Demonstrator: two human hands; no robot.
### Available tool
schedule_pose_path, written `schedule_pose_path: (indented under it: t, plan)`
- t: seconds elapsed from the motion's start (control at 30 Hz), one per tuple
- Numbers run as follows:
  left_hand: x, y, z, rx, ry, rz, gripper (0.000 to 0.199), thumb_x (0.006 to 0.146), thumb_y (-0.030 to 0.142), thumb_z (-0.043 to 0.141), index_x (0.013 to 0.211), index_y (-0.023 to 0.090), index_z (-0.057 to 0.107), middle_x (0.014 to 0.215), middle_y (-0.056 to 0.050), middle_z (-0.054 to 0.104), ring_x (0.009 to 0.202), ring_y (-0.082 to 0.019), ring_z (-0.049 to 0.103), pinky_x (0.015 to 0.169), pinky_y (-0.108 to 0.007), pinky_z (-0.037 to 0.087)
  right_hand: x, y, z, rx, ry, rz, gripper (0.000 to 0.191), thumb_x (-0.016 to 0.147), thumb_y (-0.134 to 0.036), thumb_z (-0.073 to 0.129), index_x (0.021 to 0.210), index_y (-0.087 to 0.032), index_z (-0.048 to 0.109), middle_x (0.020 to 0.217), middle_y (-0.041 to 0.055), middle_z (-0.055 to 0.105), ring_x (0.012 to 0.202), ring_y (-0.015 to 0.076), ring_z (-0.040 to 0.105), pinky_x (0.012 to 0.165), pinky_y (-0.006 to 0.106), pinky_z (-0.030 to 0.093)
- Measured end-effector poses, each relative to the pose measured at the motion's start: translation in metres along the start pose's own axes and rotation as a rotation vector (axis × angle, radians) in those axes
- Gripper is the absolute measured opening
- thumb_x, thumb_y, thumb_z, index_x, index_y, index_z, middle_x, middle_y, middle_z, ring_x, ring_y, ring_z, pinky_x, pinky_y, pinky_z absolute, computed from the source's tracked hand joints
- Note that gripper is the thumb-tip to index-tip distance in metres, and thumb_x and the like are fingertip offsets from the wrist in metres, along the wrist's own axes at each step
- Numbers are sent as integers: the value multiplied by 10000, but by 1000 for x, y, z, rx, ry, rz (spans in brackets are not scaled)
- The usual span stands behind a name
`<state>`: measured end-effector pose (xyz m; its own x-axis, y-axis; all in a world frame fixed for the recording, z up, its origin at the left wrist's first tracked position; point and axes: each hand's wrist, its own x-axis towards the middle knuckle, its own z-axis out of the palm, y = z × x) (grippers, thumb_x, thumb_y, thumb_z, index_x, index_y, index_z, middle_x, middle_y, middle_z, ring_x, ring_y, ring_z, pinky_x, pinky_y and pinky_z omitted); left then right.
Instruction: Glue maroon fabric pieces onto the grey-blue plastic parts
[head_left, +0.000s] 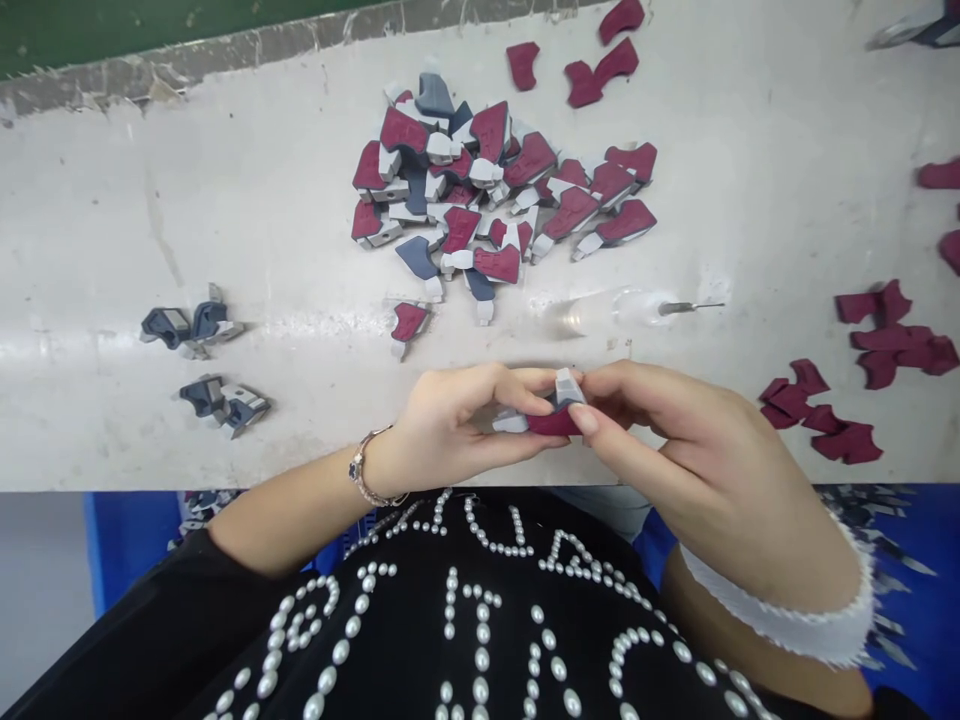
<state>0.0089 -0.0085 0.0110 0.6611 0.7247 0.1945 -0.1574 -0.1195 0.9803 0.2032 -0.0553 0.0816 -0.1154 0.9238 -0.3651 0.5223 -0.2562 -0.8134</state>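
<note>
Near the table's front edge, my left hand point(480, 420) and my right hand point(667, 420) both grip one small part with a dark red face and grey body point(551, 422). My left fingers pinch its left side, while the right thumb presses on its right end. Fingers cover much of the part. Beyond my hands lies a heap of similar red-and-grey parts point(457, 230); a single such part point(409, 322) sits apart in front of it. To the right are loose dark red pieces point(844, 435).
A clear bottle with a thin metal needle tip point(622, 310) lies just beyond my hands. Several grey parts point(202, 320) sit at the left, and more red pieces point(616, 62) at the back. Blue bins point(930, 600) holding parts stand below the white table point(315, 270).
</note>
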Motion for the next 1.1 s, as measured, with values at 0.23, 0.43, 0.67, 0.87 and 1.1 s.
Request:
schedule_pose_path:
  t: [0.23, 0.43, 0.67, 0.87, 1.1]
  plan:
    - [2, 3, 0, -7, 14, -48, 249, 811, 110, 754, 1002, 200, 620, 1207, -87, 732, 1084, -213, 727, 895, -351, 656, -1, -1, 1, -44, 5, -46, 171, 988, -285, 510, 840, -223, 568, 778, -8, 642, 662, 130, 584, 571, 256, 448]
    - [5, 6, -3, 20, -17, -24, 218, 828, 113, 733, 979, 210, 609, 1189, -83, 739, 1058, -222, 736, 883, -374, 654, 0, 0, -2, -19, -14, -43, 218, 984, -319, 531, 791, -218, 542, 733, -14, 612, 616, 122, 547, 550, 264, 429]
    - [1, 3, -5, 143, -43, 37, 238, 824, 125, 743, 982, 236, 604, 1222, -73, 731, 1017, -226, 750, 820, -371, 676, 3, 1, 1, 49, -4, -24, 252, 968, -355, 546, 754, -226, 577, 638, -18, 483, 581, 145, 473, 540, 294, 399]
    - [1, 3, -1, -4, 64, -18, 247, 810, 136, 764, 993, 221, 620, 1222, -62, 731, 1042, -216, 743, 865, -369, 671, 1, 1, 3, 101, 8, -39, 126, 996, -337, 525, 929, -256, 595, 830, 0, 648, 697, 156, 594, 605, 278, 467]
    - [-1, 0, -1, -30, 88, 8, 228, 803, 162, 779, 942, 215, 606, 1099, -42, 765, 1035, -215, 744, 868, -367, 666, -2, 1, 1, 30, -36, -138, 161, 1002, -285, 518, 1157, -250, 545, 950, 14, 716, 753, 171, 677, 616, 269, 500]
